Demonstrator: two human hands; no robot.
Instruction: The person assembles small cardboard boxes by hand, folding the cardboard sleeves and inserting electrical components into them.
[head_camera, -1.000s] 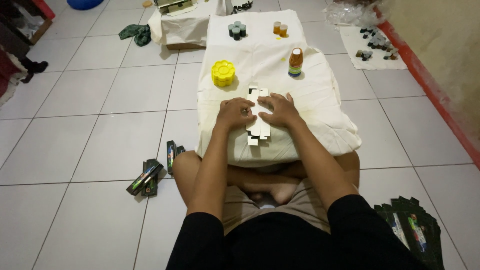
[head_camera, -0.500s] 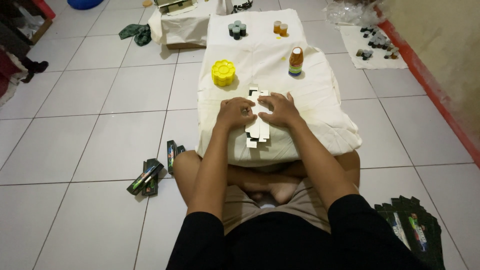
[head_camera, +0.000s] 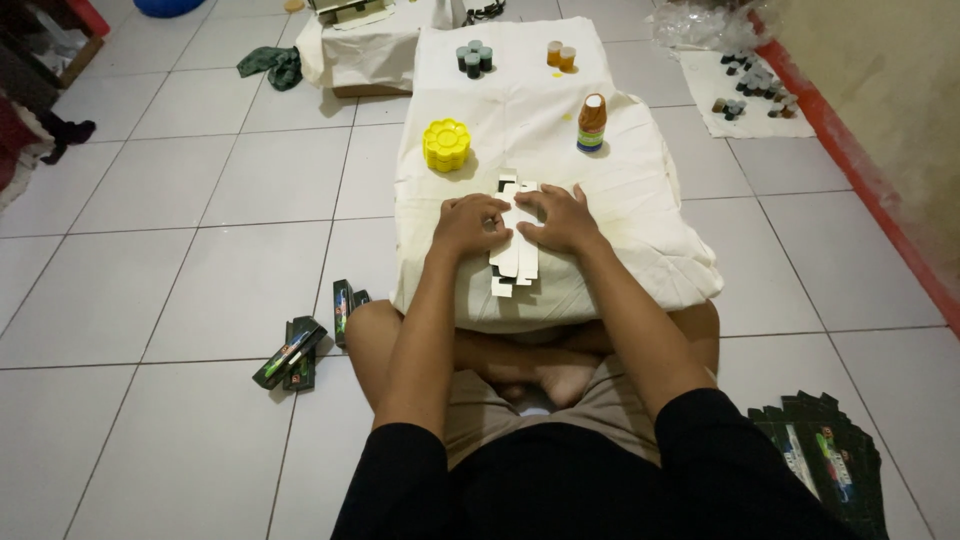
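I sit cross-legged at a low table covered with a cream cloth (head_camera: 640, 200). A flat, unfolded white carton blank (head_camera: 515, 260) lies lengthwise on the cloth in front of me. My left hand (head_camera: 468, 222) presses on its left side with curled fingers. My right hand (head_camera: 558, 216) rests on its right side, fingers spread over the card. Both hands grip the carton blank between them.
A yellow flower-shaped lid (head_camera: 446, 144) and a small bottle with an orange cap (head_camera: 592, 124) stand farther back on the cloth. Dark small bottles (head_camera: 474, 57) and orange ones (head_camera: 560, 55) sit at the far end. Folded dark boxes (head_camera: 300, 345) lie on the floor left; flat dark cartons (head_camera: 825, 455) right.
The hands have shifted slightly on the carton blank; it stays in the same spot on the cloth.
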